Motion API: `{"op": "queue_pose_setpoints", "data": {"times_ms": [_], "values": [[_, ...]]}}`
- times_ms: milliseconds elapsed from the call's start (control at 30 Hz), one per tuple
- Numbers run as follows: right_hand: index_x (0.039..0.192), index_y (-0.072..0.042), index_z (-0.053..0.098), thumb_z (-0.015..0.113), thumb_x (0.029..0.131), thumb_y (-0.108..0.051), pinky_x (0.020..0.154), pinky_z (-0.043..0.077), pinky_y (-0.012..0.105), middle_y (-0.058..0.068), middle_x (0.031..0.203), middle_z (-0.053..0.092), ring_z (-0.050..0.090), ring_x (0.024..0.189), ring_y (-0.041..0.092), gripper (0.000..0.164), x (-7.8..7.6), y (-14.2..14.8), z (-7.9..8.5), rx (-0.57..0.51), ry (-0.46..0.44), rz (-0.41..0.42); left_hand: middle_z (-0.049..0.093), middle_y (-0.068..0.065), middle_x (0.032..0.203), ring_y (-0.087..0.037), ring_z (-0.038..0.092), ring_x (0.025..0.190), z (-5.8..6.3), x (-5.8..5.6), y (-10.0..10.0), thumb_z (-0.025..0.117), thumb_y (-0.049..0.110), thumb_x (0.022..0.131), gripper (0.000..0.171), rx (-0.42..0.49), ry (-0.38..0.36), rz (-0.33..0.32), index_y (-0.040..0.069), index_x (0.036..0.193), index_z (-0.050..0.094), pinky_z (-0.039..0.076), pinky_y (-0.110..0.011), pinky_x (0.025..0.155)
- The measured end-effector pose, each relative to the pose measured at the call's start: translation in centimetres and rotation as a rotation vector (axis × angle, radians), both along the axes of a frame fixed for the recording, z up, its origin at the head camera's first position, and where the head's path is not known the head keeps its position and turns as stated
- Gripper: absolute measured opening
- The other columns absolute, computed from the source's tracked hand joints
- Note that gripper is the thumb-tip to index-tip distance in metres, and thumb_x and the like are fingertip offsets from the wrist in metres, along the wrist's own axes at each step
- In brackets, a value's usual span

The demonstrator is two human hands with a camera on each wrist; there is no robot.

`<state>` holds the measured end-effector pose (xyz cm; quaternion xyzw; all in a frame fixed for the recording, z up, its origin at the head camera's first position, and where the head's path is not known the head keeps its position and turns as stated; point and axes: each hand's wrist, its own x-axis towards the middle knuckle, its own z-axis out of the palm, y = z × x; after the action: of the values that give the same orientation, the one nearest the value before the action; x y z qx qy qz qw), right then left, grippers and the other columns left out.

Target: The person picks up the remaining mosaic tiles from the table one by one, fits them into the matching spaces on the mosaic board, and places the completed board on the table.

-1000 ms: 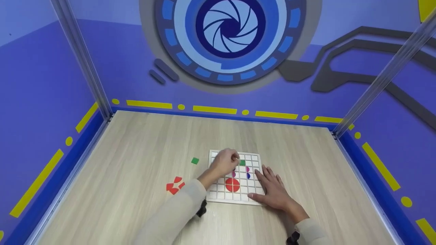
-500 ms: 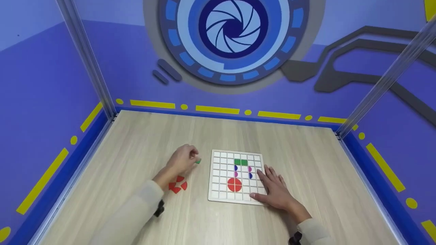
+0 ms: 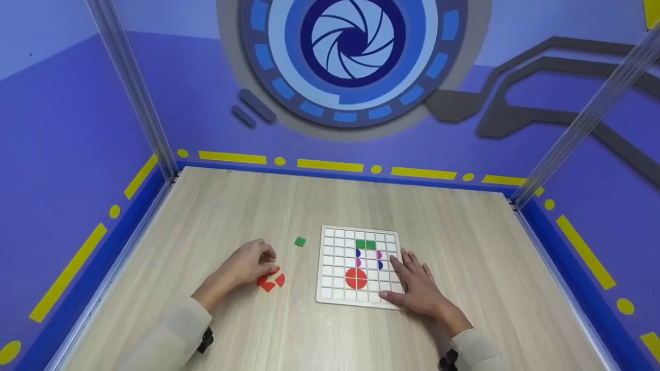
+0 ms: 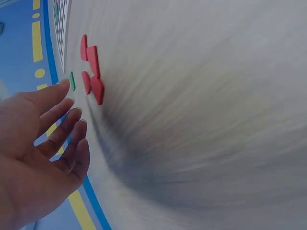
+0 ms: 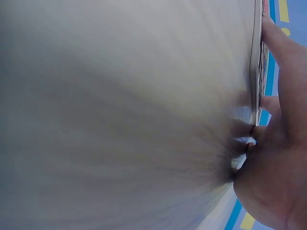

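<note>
My left hand (image 3: 248, 264) hovers at a loose cluster of red quarter-circle pieces (image 3: 280, 280) on the table. In the left wrist view its fingers are loosely bent, with the thumb (image 4: 55, 93) apart and nothing between them. A loose green square tile (image 3: 300, 241) lies just beyond that hand. To the right is a white gridded board (image 3: 328, 283) with a pale frame. My right hand (image 3: 418, 288) rests spread over the board's right edge, thumb and a finger on the grid. On the board sit two green squares (image 3: 365, 245), a red circle of quarter pieces (image 3: 351, 283), and pink and blue half-circles (image 3: 380, 264).
The wood-grain table (image 3: 247, 206) is bounded by blue-purple walls (image 3: 72, 154) at the back and sides. Metal posts (image 3: 136, 93) stand at the two rear corners.
My left hand has moved off the board, passed the loose green tile and come left and nearer to the red pieces. A second green square now shows on the board. The right hand stays put.
</note>
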<state>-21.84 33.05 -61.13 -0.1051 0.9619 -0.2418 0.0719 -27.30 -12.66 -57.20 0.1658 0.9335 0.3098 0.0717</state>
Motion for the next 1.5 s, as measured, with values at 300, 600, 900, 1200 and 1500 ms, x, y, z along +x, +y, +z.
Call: {"op": "queue_pose_setpoints", "data": {"times_ms": [300,600,900,1200,1500], "values": [[0.168,-0.015,0.030,0.069,0.089,-0.071,0.125,0.002,0.066,0.016,0.176,0.009,0.001,0.162,0.038,0.104,0.2,0.1,-0.1,-0.004,0.011,-0.009,0.060,-0.002,0.098,-0.016,0.055,0.087,-0.8,0.2,0.3,0.079,0.004,0.094,0.011,0.011,-0.021,0.021,0.009,0.102,0.075,0.051,-0.036,0.081],[0.168,-0.016,0.031,0.069,0.088,-0.073,0.125,0.003,0.066,0.016,0.176,0.012,0.004,0.162,0.039,0.106,0.2,0.2,0.0,0.026,0.017,-0.024,0.061,0.002,0.090,-0.014,0.055,0.080,-0.3,-0.2,0.9,0.075,0.002,0.097,0.011,0.059,-0.019,-0.013,0.011,0.095,0.070,0.049,-0.030,0.070],[0.168,-0.018,0.029,0.068,0.088,-0.075,0.125,0.002,0.065,0.014,0.176,0.009,0.001,0.163,0.038,0.106,0.0,0.6,-0.1,0.016,0.004,-0.022,0.063,0.000,0.104,-0.016,0.064,0.098,1.2,-0.3,6.1,0.068,0.004,0.102,0.008,0.136,0.109,-0.056,0.010,0.107,0.071,0.056,-0.034,0.085],[0.168,-0.017,0.029,0.067,0.088,-0.074,0.125,0.002,0.065,0.015,0.176,0.009,0.001,0.163,0.037,0.106,-0.1,0.2,-0.1,0.021,0.011,-0.011,0.067,0.002,0.107,-0.011,0.064,0.097,1.9,-0.4,13.3,0.069,0.008,0.103,0.013,0.255,0.066,-0.144,0.010,0.115,0.066,0.056,-0.029,0.086],[0.168,-0.016,0.031,0.069,0.088,-0.072,0.124,0.003,0.067,0.016,0.176,0.012,0.003,0.162,0.039,0.105,0.2,-0.2,0.0,0.023,0.024,-0.018,0.067,0.007,0.103,-0.007,0.061,0.094,0.5,-0.5,18.6,0.070,0.013,0.104,0.006,0.260,0.060,-0.183,0.011,0.108,0.073,0.054,-0.027,0.086]]}}
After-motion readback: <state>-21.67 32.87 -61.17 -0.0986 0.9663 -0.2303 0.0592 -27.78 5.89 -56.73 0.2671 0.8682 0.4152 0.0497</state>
